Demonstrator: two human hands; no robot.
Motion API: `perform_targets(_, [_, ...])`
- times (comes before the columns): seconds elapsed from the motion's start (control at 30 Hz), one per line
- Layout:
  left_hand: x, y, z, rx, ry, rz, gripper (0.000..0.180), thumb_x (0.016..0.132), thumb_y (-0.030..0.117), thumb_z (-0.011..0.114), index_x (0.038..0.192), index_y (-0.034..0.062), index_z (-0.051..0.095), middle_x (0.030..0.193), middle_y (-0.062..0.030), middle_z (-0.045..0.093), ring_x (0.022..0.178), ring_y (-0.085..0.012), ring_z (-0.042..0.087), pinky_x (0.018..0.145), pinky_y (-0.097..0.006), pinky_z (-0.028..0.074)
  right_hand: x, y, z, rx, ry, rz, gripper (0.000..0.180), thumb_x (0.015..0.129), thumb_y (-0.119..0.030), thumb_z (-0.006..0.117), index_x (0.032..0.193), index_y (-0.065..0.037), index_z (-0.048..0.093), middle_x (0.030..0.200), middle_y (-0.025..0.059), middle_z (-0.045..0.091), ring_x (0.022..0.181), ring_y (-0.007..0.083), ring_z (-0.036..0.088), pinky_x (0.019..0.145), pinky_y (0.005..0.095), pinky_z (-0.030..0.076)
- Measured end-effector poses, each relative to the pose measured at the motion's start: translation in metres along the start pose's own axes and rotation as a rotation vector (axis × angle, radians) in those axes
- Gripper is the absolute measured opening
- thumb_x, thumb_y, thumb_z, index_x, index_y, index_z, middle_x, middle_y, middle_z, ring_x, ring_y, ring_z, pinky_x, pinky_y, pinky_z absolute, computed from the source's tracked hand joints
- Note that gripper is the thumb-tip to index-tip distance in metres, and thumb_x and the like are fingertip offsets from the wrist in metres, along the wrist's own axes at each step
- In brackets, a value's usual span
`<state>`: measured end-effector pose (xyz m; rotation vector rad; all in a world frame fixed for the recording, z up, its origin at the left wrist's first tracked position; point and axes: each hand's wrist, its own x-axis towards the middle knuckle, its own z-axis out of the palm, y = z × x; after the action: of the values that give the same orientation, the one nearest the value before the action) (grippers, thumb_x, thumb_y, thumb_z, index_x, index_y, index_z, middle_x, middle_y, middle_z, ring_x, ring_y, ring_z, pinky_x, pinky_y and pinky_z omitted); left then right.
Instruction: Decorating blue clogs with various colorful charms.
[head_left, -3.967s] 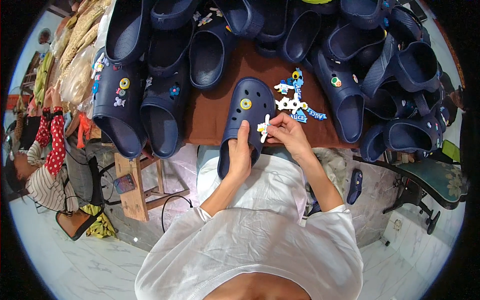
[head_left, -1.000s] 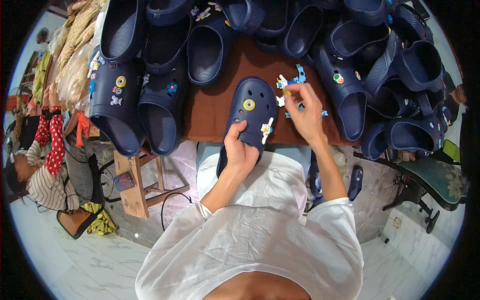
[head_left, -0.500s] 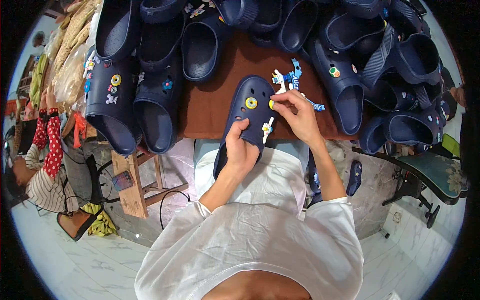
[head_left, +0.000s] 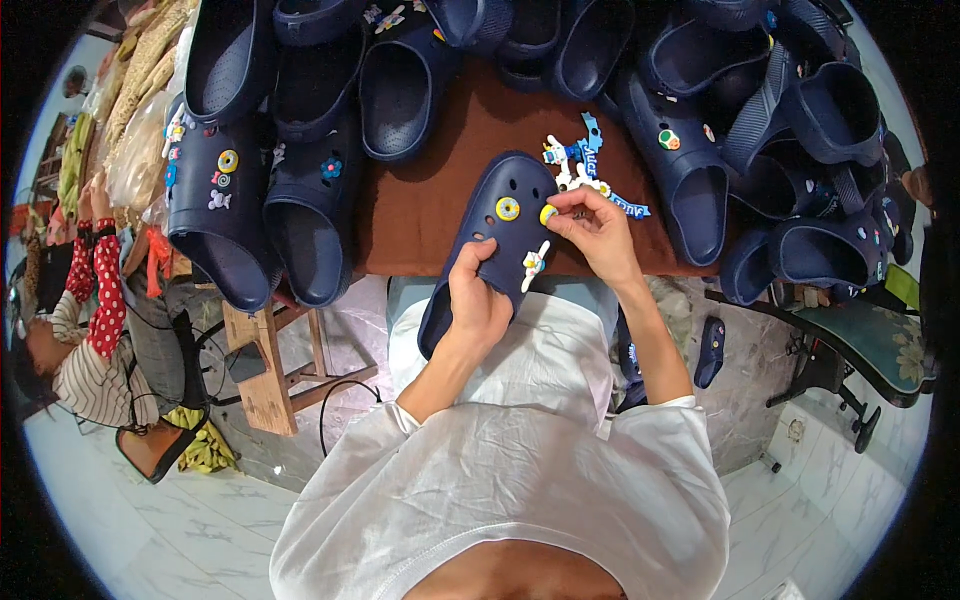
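Note:
My left hand (head_left: 478, 297) is closed around the heel part of a navy clog (head_left: 508, 238), thumb on its upper, holding it tilted over the table's near edge. A round yellow charm (head_left: 508, 208) sits on the clog's toe. Lower down on the upper is a white figure charm (head_left: 535, 265). Between the thumb and fingers of my right hand (head_left: 597, 232) is a second yellow charm (head_left: 547, 214), at the right side of the toe. Just beyond that hand, several white and blue charms (head_left: 572, 160) lie on the brown cloth (head_left: 420, 215).
Decorated navy clogs (head_left: 222, 215) line the left of the table, and more clogs (head_left: 690, 190) crowd the back and right. A wooden stool (head_left: 262, 390) with a phone (head_left: 247, 362) stands below left. Another person (head_left: 100, 370) is at far left; a dark glass-topped table (head_left: 870, 345) is right.
My right hand has turned slightly, and the yellow charm in its fingers now shows more of its face. The clog has shifted a little; my left hand keeps its hold.

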<state>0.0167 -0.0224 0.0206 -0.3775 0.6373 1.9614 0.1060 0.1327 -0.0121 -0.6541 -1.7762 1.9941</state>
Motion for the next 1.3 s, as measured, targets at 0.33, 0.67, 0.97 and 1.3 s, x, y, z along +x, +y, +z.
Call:
perform_targets(0.33, [-0.011,0.0,-0.009,0.088,0.128,0.076,0.04,0.08,0.021,0.051,0.112,-0.0023,0.056,0.108,-0.0144,0.065,0.097,-0.0261,0.064,0.092,-0.038,0.049,-0.011,-0.002,0.009,0.11,-0.085,0.125,0.017,0.082,-0.005,0.071,0.092,-0.004,0.057,0.081,-0.0005,0.061,0.073,0.0049,0.058,0.065,0.0194,0.048])
perform_targets(0.67, [-0.014,-0.009,-0.01,0.144,0.122,0.126,0.035,0.079,0.018,0.051,0.107,-0.0016,0.057,0.103,-0.013,0.066,0.092,-0.0242,0.065,0.088,-0.036,0.05,-0.007,-0.01,-0.002,0.047,-0.171,0.243,0.016,0.081,-0.005,0.073,0.087,-0.004,0.058,0.086,0.0021,0.062,0.08,0.0072,0.059,0.075,0.0225,0.049])
perform_targets(0.97, [-0.02,-0.019,-0.007,0.148,0.054,0.112,0.027,0.082,0.011,0.051,0.106,0.0007,0.056,0.101,-0.0084,0.063,0.091,-0.0173,0.061,0.085,-0.03,0.048,-0.027,0.0,-0.003,0.264,-0.066,0.318,0.014,0.087,-0.01,0.068,0.092,-0.005,0.055,0.09,0.0012,0.062,0.084,0.008,0.06,0.078,0.0231,0.051])
perform_targets(1.3, [-0.028,-0.025,-0.005,0.136,0.062,0.092,0.022,0.083,0.009,0.051,0.103,0.0,0.056,0.098,-0.0072,0.061,0.088,-0.0167,0.059,0.083,-0.029,0.045,-0.03,0.01,-0.005,0.318,-0.068,0.292,0.015,0.087,-0.009,0.068,0.096,-0.007,0.055,0.09,-0.0004,0.059,0.082,0.0073,0.058,0.076,0.0224,0.05])
